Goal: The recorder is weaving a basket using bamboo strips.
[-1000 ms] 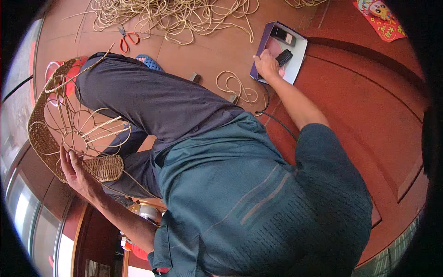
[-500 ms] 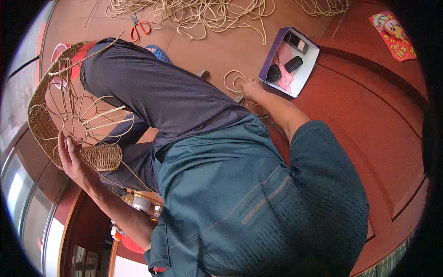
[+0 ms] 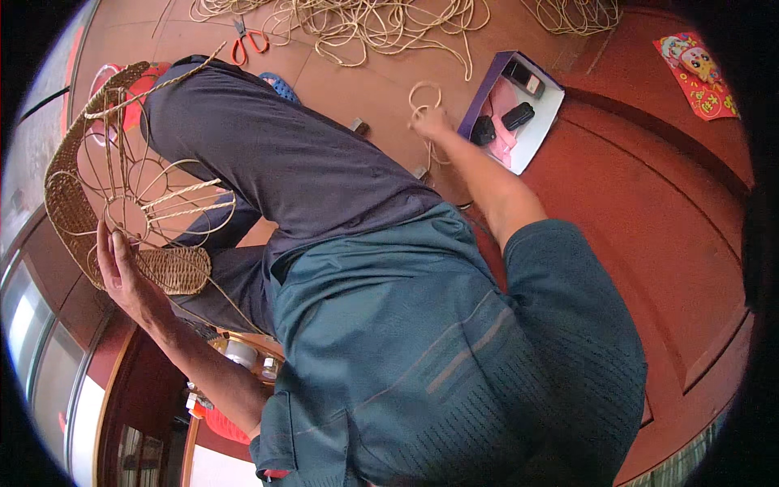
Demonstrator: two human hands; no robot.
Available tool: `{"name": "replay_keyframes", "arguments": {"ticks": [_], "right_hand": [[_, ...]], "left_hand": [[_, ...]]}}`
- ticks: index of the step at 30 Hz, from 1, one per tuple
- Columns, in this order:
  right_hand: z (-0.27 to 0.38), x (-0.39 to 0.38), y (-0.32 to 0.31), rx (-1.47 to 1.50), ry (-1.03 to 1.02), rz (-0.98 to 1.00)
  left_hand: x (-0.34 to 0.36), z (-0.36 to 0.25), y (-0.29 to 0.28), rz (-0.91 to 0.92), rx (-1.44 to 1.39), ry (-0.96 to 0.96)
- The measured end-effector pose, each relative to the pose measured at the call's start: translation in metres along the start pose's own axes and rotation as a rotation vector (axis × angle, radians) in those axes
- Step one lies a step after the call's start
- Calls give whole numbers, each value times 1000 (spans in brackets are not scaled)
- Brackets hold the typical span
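A half-woven basket [image 3: 174, 272] with a bare wire frame and a braided straw-coloured band leans by my knee at the left. My left hand [image 3: 126, 272] grips its lower edge near the frame's small centre ring, the thumb and fingers around the wires. Some ribs are wrapped in pale twisted cord. At the right, beyond my thigh, my right hand [image 3: 432, 124] is closed on a coiled length of straw-coloured cord [image 3: 425, 84]. The coil's loop sticks out above the fist, and a strand hangs below it.
Loose cord [image 3: 349, 28] lies heaped on the floor ahead, beside red-handled scissors [image 3: 247, 45]. An open box [image 3: 527, 150] holding a phone and black items sits right of my right hand. A blue slipper [image 3: 280, 87] shows past my knee. A red decorated packet [image 3: 698, 73] lies far right.
My right hand has lifted away from my thigh, forward toward the heaped cord, carrying the coil. My left hand keeps its place on the basket. The whole view has shifted slightly.
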State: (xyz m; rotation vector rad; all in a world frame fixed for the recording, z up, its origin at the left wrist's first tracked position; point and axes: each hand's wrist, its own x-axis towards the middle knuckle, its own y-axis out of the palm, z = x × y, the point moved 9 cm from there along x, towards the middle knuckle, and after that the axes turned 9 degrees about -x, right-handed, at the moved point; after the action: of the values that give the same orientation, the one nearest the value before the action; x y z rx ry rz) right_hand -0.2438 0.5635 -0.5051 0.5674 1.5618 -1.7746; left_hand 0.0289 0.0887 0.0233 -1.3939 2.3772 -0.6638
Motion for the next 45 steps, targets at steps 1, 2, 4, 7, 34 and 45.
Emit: {"name": "replay_keyframes", "arguments": {"ticks": [1,2,4,7,34,45], "right_hand": [[-16,28,-14,-4,-12,-120],[-63,74,-26,116,89,-37],[-76,101,-44,687,142,53],[11,88,-136,1552,-15,81],[-77,-15,47,67,372,130],[-52,-19,49,-196,97,99]], "left_hand": [[3,1,12,21,-14,-3],[9,5,35,49,-49,-6],[12,9,45,53,-57,-1],[-4,-1,9,-28,-47,12],[4,8,14,17,-112,-107],[6,4,18,33,-152,-93]]}}
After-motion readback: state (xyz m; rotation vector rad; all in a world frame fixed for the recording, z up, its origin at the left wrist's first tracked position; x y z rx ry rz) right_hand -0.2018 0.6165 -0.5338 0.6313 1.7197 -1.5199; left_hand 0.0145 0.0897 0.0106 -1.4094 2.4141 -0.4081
